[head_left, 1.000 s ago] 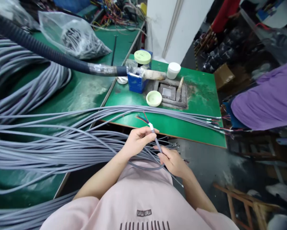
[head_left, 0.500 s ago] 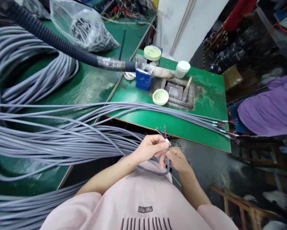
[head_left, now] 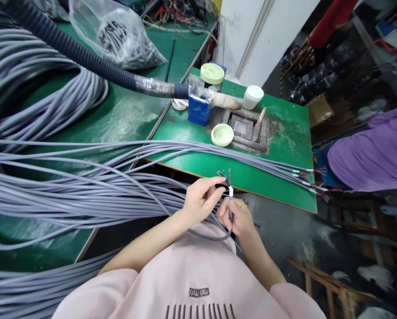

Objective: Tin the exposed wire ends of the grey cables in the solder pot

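A grey cable (head_left: 214, 239) bends up in front of my body. Its upper end has a white band (head_left: 231, 191) with thin coloured wires (head_left: 229, 177) fanning out above it. My right hand (head_left: 238, 215) is closed around this cable just below the band. Left of the wires, my left hand (head_left: 201, 197) has its thumb and forefinger apart. The forefinger's tip is close to the wires; whether it touches them I cannot tell. Under and behind my hands runs a thick bundle of grey cables (head_left: 118, 199).
Banded cable ends (head_left: 296, 173) lie across the green table (head_left: 284, 128). Behind them are a solder pot (head_left: 243, 127), a pale green bowl (head_left: 222, 134), a white tub (head_left: 253, 97) and a black hose (head_left: 118, 75). A person in a purple sleeve (head_left: 371, 150) is at the right.
My left hand has let go of the white band and moved slightly left, its fingers spreading. My right hand keeps hold of the cable, and the band is now in plain view.
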`<action>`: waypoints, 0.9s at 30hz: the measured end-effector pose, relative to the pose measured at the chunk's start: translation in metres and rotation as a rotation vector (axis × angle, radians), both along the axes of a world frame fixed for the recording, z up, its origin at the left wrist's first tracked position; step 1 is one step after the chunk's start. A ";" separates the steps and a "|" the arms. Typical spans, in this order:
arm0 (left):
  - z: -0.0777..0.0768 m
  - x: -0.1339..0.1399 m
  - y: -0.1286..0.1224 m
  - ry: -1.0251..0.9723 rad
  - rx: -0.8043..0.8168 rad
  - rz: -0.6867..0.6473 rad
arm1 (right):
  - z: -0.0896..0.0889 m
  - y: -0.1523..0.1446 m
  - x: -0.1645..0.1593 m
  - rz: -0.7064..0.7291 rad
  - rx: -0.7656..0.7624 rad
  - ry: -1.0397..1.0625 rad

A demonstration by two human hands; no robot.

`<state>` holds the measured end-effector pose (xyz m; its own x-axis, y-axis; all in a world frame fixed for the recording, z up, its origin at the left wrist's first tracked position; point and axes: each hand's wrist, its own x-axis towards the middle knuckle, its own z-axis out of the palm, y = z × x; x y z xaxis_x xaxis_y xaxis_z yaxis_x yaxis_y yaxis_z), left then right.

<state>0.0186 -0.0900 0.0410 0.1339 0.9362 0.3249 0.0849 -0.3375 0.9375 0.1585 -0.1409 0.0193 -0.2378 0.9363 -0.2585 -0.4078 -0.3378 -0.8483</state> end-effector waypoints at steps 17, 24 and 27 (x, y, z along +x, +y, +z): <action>0.004 0.006 0.007 -0.190 -0.186 0.037 | -0.003 0.002 -0.004 0.011 0.004 -0.052; 0.010 0.008 0.016 -0.341 -0.430 -0.009 | -0.003 0.002 -0.006 -0.010 0.026 -0.137; 0.013 0.009 0.020 -0.397 -0.476 -0.036 | -0.004 0.001 -0.007 -0.017 0.042 -0.146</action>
<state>0.0278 -0.0699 0.0538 0.1228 0.9878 -0.0956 -0.3049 0.1292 0.9436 0.1514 -0.1399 0.0154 -0.1843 0.9505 -0.2500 -0.2848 -0.2951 -0.9120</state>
